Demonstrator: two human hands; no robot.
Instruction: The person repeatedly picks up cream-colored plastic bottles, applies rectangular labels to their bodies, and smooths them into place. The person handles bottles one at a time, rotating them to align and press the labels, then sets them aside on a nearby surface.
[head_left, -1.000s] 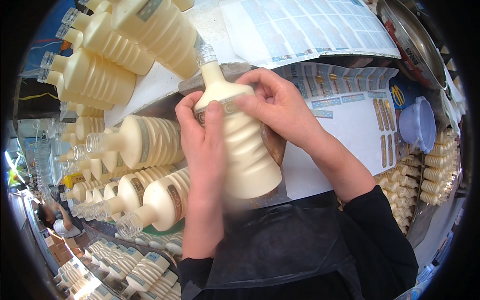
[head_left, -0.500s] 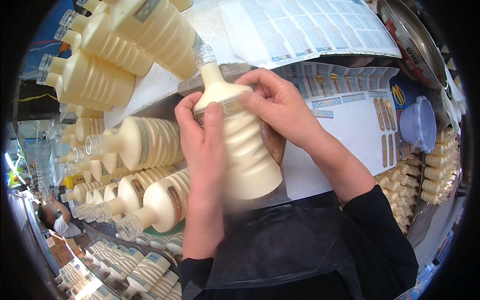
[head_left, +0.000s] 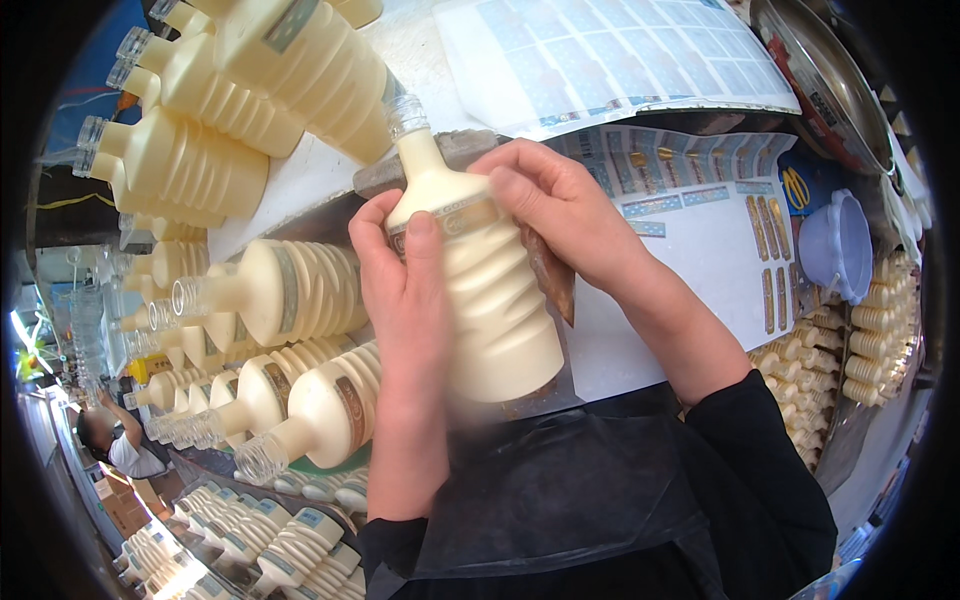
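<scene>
Both hands gripping one cream bottle (head_left: 480,290). Left hand (head_left: 405,290) wraps its side, thumb on the neck label (head_left: 450,218). Right hand (head_left: 560,205) fingers pinch that label.

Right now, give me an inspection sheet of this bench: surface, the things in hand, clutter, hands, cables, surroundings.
Surface: white bench under sticker sheets.
Things in hand: cream ribbed bottle, uncapped, with a label band at its shoulder.
Clutter: cream bottles lying stacked; pale blue cup; metal tray.
Hands: left hand grips the bottle, thumb on the band; right hand presses the band.
Cables: yellow and red wires, far left.
Surroundings: small bottles piled right; another person lower left.
</scene>
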